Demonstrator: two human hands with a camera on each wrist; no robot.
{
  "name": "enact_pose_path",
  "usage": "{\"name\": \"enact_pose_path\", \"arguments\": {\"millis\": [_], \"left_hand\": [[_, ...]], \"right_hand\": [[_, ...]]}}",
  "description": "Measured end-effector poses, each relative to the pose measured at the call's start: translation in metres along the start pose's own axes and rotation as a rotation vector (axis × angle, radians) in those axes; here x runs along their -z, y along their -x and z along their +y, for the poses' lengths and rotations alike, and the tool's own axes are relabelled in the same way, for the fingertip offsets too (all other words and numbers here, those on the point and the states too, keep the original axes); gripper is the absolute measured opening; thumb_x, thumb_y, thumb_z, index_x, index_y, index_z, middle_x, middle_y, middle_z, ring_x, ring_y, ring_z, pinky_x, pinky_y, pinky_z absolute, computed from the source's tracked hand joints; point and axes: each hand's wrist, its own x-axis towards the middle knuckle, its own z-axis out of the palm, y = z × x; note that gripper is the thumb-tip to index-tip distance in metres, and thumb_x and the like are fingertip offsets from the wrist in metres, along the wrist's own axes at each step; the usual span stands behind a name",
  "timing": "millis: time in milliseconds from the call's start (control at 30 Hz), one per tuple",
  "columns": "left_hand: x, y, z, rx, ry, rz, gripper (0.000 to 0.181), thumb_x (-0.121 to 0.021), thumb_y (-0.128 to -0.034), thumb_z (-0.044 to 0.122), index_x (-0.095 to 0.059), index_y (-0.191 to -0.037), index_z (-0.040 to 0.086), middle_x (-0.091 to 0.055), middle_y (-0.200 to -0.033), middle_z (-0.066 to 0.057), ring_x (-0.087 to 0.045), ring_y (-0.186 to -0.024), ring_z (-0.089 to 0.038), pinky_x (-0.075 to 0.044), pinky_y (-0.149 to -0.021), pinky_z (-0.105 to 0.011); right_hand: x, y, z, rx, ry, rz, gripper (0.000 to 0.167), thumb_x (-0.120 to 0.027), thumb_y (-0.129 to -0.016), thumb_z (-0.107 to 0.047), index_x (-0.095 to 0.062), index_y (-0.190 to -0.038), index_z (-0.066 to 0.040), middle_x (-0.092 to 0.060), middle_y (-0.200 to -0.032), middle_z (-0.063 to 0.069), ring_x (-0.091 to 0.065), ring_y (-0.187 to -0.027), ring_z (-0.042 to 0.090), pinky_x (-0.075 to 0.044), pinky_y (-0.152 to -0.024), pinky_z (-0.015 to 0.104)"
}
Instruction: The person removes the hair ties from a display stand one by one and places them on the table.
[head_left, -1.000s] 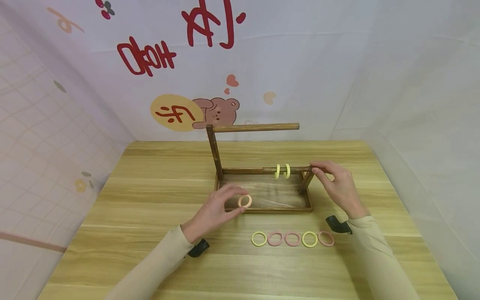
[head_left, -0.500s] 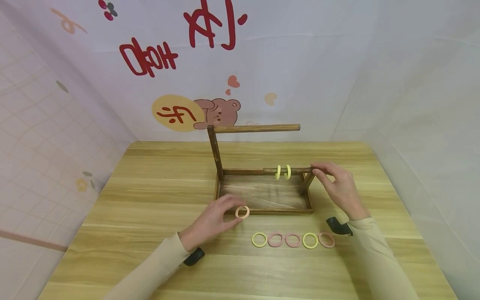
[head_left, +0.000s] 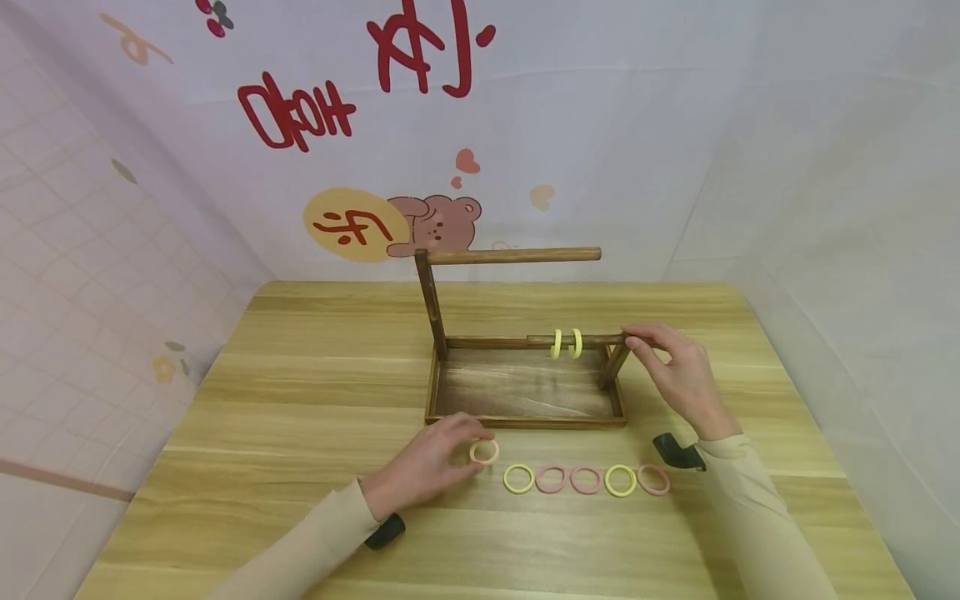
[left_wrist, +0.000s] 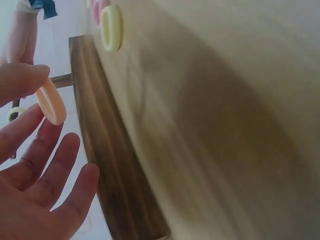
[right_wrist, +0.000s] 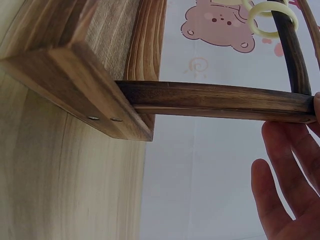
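Observation:
My left hand [head_left: 423, 468] pinches a peach-orange ring [left_wrist: 52, 102] between thumb and index finger. It is low over the table, in front of the wooden rack [head_left: 525, 422] and left of the row of rings. In the left wrist view the other fingers are spread apart. My right hand [head_left: 681, 375] holds the rack's right post [right_wrist: 220, 100] at its top end, thumb and fingers around the corner. Two yellow rings, one of them the nearer ring [right_wrist: 262, 34], hang on the lower bar [head_left: 600, 339]. The right thumb is mostly cut off in the right wrist view.
On the table [head_left: 300, 367], a row holds a yellow ring [head_left: 506, 480], two pink rings, another yellow ring [head_left: 620, 496] and a pink ring [head_left: 654, 493] at the right end. The rack's upper bar [head_left: 517, 256] juts right from its tall left post [head_left: 429, 300]. White printed cloth surrounds the table.
My left hand has come down from above the rack's tray toward the front, carrying the peach-orange ring to just left of the row. The right hand stays on the post.

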Motion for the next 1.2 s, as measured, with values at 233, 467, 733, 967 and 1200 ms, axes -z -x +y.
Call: {"name": "enact_pose_path", "arguments": {"millis": [233,467,733,967,1200], "left_hand": [[-0.009,0.005,-0.001,0.038,-0.031,-0.036,0.037,-0.082,-0.0903,0.019,-0.071,-0.124,0.011,-0.067,-0.117,0.001,-0.063,-0.105,-0.013,-0.055,-0.091,-0.037],[-0.015,0.008,-0.001,0.061,-0.09,-0.08,0.038,-0.082,-0.0891,0.021,-0.072,-0.124,0.01,-0.067,-0.12,-0.001,-0.063,-0.111,-0.017,-0.053,-0.098,-0.04],[-0.023,0.01,-0.005,0.016,-0.148,-0.085,0.033,-0.083,-0.0886,0.024,-0.074,-0.119,0.012,-0.066,-0.11,0.004,-0.062,-0.107,-0.014,-0.053,-0.095,-0.033],[-0.026,0.01,-0.007,0.011,-0.188,-0.081,0.032,-0.081,-0.0894,0.024,-0.074,-0.119,0.013,-0.065,-0.109,0.004,-0.061,-0.105,-0.013,-0.053,-0.092,-0.032],[-0.028,0.009,-0.008,0.0,-0.216,-0.069,0.032,-0.083,-0.089,0.027,-0.075,-0.118,0.013,-0.065,-0.109,0.004,-0.061,-0.104,-0.013,-0.053,-0.092,-0.033]], "right_hand": [[0.0,0.0,-0.001,-0.003,-0.006,-0.001,0.025,-0.075,-0.094,0.0,-0.076,-0.118,-0.006,-0.076,-0.111,0.009,-0.062,-0.101,-0.005,-0.044,-0.088,0.008],[0.001,-0.001,-0.002,-0.01,0.004,-0.005,0.024,-0.074,-0.094,0.0,-0.076,-0.118,-0.005,-0.076,-0.111,0.01,-0.062,-0.101,-0.004,-0.043,-0.089,0.008],[0.001,-0.001,-0.003,-0.008,0.014,-0.009,0.024,-0.074,-0.094,-0.001,-0.076,-0.118,-0.006,-0.076,-0.111,0.009,-0.064,-0.099,0.002,-0.044,-0.086,0.009],[0.001,-0.001,-0.001,-0.001,0.014,-0.01,0.025,-0.074,-0.094,0.0,-0.076,-0.118,-0.006,-0.076,-0.109,0.008,-0.064,-0.098,0.0,-0.044,-0.086,0.009],[0.001,-0.001,-0.001,-0.006,0.011,-0.013,0.024,-0.074,-0.095,-0.001,-0.076,-0.118,-0.006,-0.076,-0.11,0.008,-0.063,-0.099,-0.001,-0.045,-0.086,0.01]]}}
